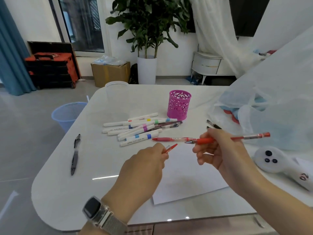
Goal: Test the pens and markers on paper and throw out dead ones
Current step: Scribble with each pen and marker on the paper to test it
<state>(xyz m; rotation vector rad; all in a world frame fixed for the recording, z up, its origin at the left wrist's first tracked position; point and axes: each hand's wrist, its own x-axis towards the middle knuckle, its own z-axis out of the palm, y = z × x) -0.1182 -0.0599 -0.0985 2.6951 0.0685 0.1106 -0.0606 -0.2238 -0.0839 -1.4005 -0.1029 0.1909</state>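
Uncapping step: my right hand (218, 150) fingers are gripping the red pen (233, 138), tip pointing left; my left hand (149, 160) fingers are pinching its red cap (171, 148). The paper (186, 175) is lying just below both. Next I am judging: lower the tip, scribble. Marker pile (135, 129) beyond; blue bin (67, 114) far left.

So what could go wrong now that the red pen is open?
The bare tip of the red pen in the right hand points toward the left hand, so it might mark the fingers. The small red cap pinched in the left hand could slip and roll off the table. Another red pen lies close by on the table, so tested and untested ones could get mixed up.
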